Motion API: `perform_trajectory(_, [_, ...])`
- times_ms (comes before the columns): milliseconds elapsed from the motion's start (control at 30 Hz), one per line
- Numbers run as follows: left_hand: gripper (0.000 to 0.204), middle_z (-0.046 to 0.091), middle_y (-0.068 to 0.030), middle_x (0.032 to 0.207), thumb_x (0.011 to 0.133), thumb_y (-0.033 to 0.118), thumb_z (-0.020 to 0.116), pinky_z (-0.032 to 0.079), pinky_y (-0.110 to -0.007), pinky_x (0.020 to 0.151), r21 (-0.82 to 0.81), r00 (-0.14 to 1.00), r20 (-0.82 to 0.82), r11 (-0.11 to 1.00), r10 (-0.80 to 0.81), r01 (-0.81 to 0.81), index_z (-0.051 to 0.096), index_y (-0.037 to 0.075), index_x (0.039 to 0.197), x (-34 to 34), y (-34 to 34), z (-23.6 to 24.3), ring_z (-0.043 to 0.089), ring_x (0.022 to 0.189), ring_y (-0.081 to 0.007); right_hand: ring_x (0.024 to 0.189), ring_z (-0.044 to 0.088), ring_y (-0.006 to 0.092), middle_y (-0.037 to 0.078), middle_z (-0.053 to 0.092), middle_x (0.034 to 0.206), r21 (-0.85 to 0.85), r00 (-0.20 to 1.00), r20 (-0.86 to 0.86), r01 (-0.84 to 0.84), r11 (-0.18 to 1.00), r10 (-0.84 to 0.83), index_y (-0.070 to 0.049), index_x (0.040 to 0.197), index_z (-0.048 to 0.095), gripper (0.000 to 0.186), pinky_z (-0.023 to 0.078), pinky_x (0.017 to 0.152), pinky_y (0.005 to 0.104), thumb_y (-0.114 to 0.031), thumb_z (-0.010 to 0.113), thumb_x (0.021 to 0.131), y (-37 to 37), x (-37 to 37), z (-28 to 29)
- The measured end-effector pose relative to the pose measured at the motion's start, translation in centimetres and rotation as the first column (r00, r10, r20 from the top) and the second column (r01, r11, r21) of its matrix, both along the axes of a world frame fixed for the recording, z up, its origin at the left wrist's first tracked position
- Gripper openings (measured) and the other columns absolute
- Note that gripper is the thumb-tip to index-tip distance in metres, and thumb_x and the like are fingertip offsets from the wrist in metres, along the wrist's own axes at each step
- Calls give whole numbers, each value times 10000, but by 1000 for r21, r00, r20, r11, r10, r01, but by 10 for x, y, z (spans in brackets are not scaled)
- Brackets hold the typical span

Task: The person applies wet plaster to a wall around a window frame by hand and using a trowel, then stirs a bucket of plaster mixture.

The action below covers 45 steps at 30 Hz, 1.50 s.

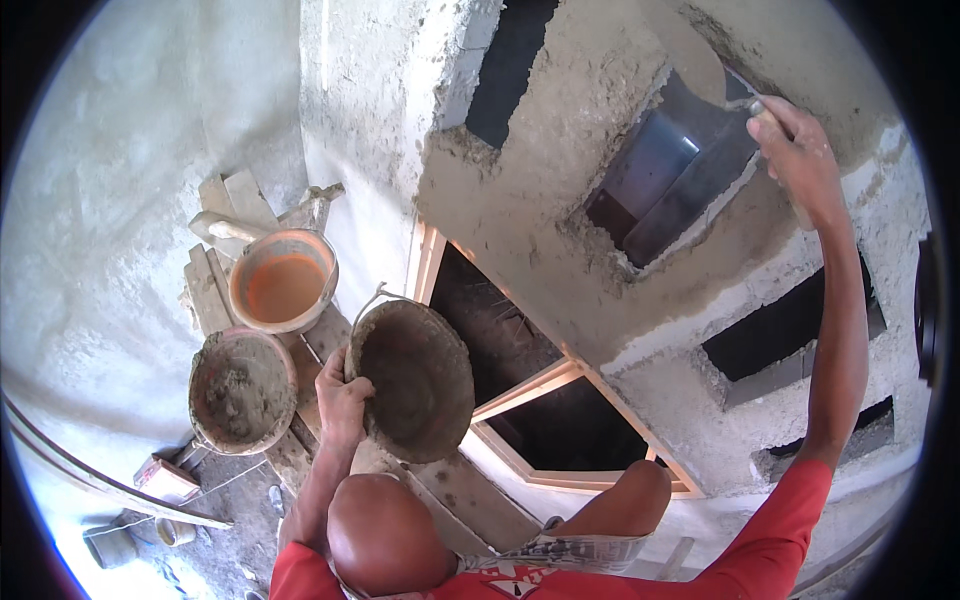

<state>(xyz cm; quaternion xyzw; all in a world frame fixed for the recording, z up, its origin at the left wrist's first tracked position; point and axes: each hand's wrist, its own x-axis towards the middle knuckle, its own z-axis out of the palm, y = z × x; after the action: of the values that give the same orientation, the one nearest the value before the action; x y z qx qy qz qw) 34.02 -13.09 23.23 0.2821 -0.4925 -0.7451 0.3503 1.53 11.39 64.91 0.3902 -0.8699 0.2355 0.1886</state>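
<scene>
My left hand [344, 402] is closed on the rim of a mortar-crusted bucket [415, 385]. The bucket is tipped so its dark inside shows, with only a coating of residue visible. High at the right, my right hand [800, 160] grips the handle of a trowel [695, 65]. The trowel's blade lies over the fresh grey-brown plaster of the wall [500, 205], above a rough-edged square opening [665, 165]. Whether the blade touches the plaster I cannot tell.
A bucket of orange-brown liquid [285, 285] and another with grey mortar [240, 390] stand on wooden planks [455, 505] at the left. Wood-framed openings [570, 425] lie below the plaster. Darker slots [790, 320] cut the wall at right. A cable [110, 480] curves at lower left.
</scene>
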Motion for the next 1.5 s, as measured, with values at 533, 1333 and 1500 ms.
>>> perform_trajectory(533, [608,684,-56,990,658,-77,527,508,-239,794,-208,959,58,936,-277,283,604,-40,1261,-60,13,118,620,873,-104,949,684,364,212,685,932,822,951,-3,-174,543,310,-54,1011,653,186,532,784,488,-161,634,860,-24,99,-226])
perform_trajectory(1333, [639,684,-74,1074,640,-124,499,517,-249,802,-38,965,-230,992,-126,120,587,-51,1268,-43,-7,97,640,912,-130,906,674,421,247,689,923,397,895,251,-442,805,368,-27,1148,639,351,529,822,462,-237,683,871,-5,90,-258])
perform_trajectory(1500, [629,680,-71,1068,643,-110,497,512,-250,835,22,971,-237,999,-21,27,606,-74,1261,-31,-15,47,630,933,-133,863,682,353,218,685,933,366,899,397,-340,866,185,-32,1095,630,364,520,800,416,-270,722,835,-37,110,-191])
